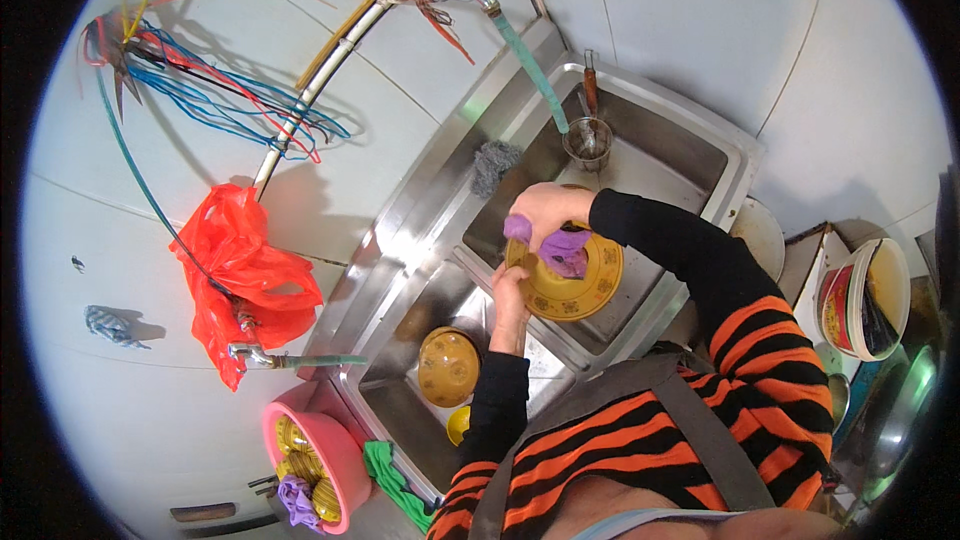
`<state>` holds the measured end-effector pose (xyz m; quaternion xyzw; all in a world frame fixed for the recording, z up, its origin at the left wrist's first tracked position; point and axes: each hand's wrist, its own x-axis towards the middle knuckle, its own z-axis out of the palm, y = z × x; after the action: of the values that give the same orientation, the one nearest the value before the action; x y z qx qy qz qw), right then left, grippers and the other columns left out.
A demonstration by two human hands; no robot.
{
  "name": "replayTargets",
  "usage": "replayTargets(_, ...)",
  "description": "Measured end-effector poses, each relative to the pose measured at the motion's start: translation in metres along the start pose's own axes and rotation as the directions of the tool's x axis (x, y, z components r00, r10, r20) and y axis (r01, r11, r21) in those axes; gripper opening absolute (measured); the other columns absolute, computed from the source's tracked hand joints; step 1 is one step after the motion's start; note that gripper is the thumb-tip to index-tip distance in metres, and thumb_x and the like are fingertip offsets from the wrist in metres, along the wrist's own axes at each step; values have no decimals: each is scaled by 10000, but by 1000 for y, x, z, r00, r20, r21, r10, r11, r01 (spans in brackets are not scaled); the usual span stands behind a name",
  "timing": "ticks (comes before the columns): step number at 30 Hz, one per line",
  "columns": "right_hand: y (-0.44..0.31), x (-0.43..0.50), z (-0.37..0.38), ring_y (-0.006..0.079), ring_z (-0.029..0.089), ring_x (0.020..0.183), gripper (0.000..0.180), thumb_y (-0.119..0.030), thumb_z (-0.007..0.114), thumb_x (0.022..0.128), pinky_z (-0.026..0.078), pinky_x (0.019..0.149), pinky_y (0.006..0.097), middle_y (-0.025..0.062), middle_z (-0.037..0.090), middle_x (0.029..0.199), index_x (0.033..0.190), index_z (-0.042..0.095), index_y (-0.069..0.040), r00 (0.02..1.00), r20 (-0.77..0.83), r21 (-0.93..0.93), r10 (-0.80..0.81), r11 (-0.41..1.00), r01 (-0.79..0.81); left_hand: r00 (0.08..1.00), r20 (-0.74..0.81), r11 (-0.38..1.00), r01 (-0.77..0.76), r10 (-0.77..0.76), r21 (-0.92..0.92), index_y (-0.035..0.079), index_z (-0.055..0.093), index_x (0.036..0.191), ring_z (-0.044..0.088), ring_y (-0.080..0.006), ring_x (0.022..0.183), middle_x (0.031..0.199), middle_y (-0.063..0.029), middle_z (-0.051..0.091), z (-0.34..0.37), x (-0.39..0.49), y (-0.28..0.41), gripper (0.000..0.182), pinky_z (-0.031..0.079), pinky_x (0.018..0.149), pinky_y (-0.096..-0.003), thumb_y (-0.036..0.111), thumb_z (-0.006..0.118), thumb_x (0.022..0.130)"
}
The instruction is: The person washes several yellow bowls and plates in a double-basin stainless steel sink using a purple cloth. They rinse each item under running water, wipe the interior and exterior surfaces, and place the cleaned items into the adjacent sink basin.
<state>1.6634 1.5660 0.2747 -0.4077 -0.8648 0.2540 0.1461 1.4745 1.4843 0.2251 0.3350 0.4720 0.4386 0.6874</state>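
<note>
A yellow patterned plate (574,307) is held over the divider side of the steel double sink's right basin (679,131). My left hand (510,300) grips its near-left rim. In my right hand (551,210) is a bunched purple cloth (564,251), pressed against the plate's face. Part of the far rim is hidden behind the right hand and sleeve. A yellow-brown bowl (448,367) and a small yellow cup or bowl (458,425) lie in the left basin (405,420), the latter partly covered by my left sleeve.
A wire strainer (587,144) with a wooden handle stands in the right basin under a tap hose (532,71). Grey scouring wool (495,167) lies on the sink ledge. A pink tub (352,465) of yellow dishes, a green cloth (396,486) and a white bucket (847,307) flank the sink.
</note>
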Motion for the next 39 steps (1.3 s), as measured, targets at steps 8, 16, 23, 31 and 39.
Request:
replayTargets(8,44,-62,82,208,642,885,406,-95,741,751,518,809,339,110,658,1003,1112,591,16,811,-33,996,584,91,-26,966,-196,978,-190,170,-89,-75,601,987,612,-216,805,917,-108,639,5,6,8,342,488,748,-297,-13,470,678)
replayTargets(16,-8,-40,180,268,633,898,270,-42,614,846,539,787,410,117,619,1029,1102,539,2,657,251,607,710,-645,465,727,-297,775,-505,619,380,-13,365,1304,487,-252,1129,1232,-131,499,45,2,-46,541,373,985,-333,-21,423,766)
replayTargets(23,40,-77,133,225,649,858,340,-23,699,731,536,769,340,123,662,998,1053,604,28,721,-54,995,691,-20,93,993,70,995,99,-98,-22,38,501,1225,587,-277,1036,1150,-111,594,-16,18,19,451,503,837,-414,252,559,832)
replayTargets(31,2,-76,110,440,402,1224,748,-153,632,776,357,1018,452,316,336,1368,1361,245,107,500,-504,503,704,710,-494,1000,-9,999,21,-21,-41,-5,533,1184,592,-247,1025,1130,-117,612,0,19,-12,357,472,881,-370,226,497,914)
replayTargets(39,-24,-68,124,414,183,1374,623,-124,528,844,173,1120,483,236,245,1460,1409,293,-7,625,-659,153,419,888,-434,986,-56,984,-160,155,-81,-10,486,1263,541,-212,1092,1218,-97,562,29,-11,-9,381,419,943,-329,189,504,940)
